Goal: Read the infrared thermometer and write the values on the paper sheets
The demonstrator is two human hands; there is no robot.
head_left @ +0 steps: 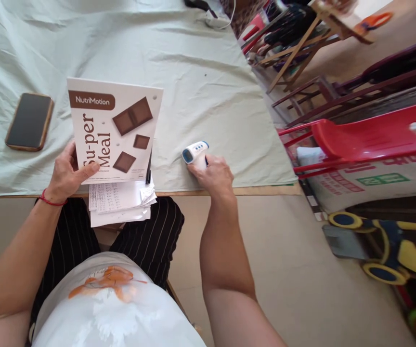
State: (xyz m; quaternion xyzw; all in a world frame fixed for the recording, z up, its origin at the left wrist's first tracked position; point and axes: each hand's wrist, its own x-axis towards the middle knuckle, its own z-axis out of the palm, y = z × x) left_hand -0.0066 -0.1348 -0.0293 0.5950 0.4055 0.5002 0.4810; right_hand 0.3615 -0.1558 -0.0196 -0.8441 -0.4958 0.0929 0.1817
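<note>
My left hand (72, 168) grips the lower left edge of a white box (132, 149) printed "NutriMotion Su-per Meal" with brown chocolate pieces, its thumb across the front. Below the box, a stack of written papers (117, 205) juts past the table's front edge. A black pen (148, 171) shows beside the box's right side, partly covered. Farther right, my right hand (217, 174) is closed round the handle of a white and blue infrared thermometer (196, 150), its small screen and blue buttons facing up. Most of the handle is hidden by the fingers.
A phone (30, 121) lies dark on the pale green tablecloth (179, 72) at left. A white charger (215, 19) with a cable is at the far edge. Right of the table are a red plastic seat (370, 137), a printed sack (374, 180) and a yellow-blue wheeled toy (388, 246).
</note>
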